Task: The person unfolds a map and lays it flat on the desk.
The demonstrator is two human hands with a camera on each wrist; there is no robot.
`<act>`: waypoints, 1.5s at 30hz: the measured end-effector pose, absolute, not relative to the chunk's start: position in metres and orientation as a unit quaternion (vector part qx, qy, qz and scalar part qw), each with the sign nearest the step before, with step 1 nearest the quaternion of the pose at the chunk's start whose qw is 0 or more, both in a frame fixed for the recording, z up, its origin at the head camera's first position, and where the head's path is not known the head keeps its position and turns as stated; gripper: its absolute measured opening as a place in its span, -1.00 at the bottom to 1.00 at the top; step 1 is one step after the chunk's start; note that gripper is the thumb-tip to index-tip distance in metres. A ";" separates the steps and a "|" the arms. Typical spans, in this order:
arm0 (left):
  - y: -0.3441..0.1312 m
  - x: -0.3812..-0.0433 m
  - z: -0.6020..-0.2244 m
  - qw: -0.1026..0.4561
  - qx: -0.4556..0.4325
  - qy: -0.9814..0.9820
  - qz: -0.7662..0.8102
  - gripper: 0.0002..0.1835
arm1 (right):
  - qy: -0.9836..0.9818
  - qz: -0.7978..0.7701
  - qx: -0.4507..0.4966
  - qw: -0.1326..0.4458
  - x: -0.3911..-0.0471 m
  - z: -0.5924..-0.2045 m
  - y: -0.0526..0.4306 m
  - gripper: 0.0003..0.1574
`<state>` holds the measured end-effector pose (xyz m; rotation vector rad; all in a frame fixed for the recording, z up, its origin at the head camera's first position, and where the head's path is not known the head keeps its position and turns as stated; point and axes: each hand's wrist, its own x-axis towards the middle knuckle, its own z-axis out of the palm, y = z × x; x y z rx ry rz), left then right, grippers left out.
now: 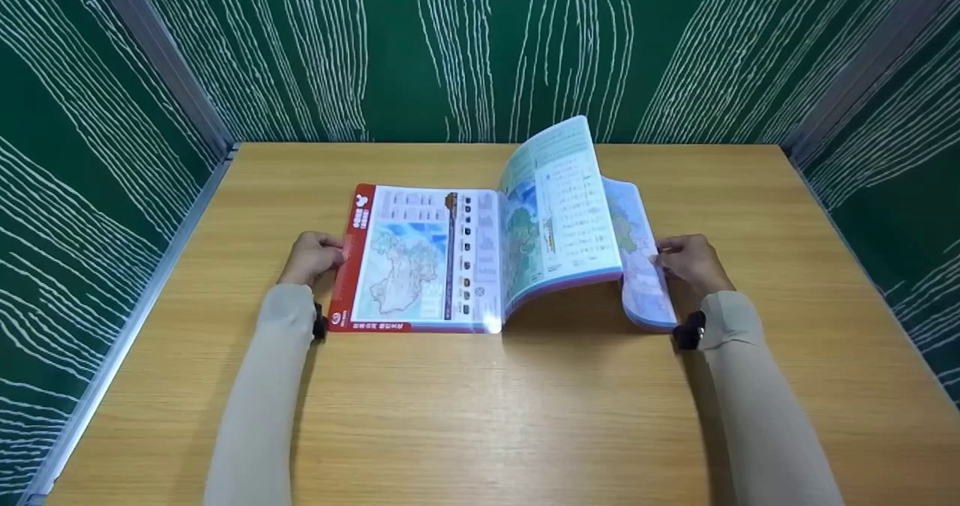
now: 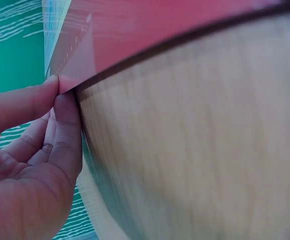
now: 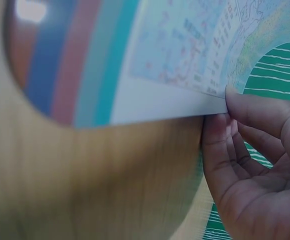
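Observation:
An atlas-like book [image 1: 420, 266] with maps and a red left margin lies spread on the table, several of its pages [image 1: 577, 206] arched up in the middle. My left hand [image 1: 311, 257] pinches the red outer edge between thumb and fingers, as the left wrist view shows with the hand [image 2: 40, 135] close up. At the far side, my right hand [image 1: 694, 260] pinches the outer edge of the right-hand map page [image 1: 637, 251]. In the right wrist view the thumb and fingers of that hand [image 3: 260, 150] meet on the page's edge, near coloured stripes.
The wooden table [image 1: 487, 416] surrounds the book on all sides. Green panels [image 1: 390, 56] with white wavy lines stand behind and at both sides, joined by grey metal posts [image 1: 165, 56]. A dark band shows at each wrist.

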<state>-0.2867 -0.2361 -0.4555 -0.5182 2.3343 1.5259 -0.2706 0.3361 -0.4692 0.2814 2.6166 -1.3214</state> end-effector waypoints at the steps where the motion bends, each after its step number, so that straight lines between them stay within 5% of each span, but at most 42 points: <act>1: -0.236 -0.287 -0.455 0.153 -0.181 0.813 0.531 -0.55 | 0.884 -0.447 0.097 0.099 -0.271 -0.469 0.336 -0.48; 45: -0.247 -0.286 -0.452 0.158 -0.208 0.797 0.544 -0.53 | 0.886 -0.429 0.150 0.094 -0.266 -0.468 0.357 -0.46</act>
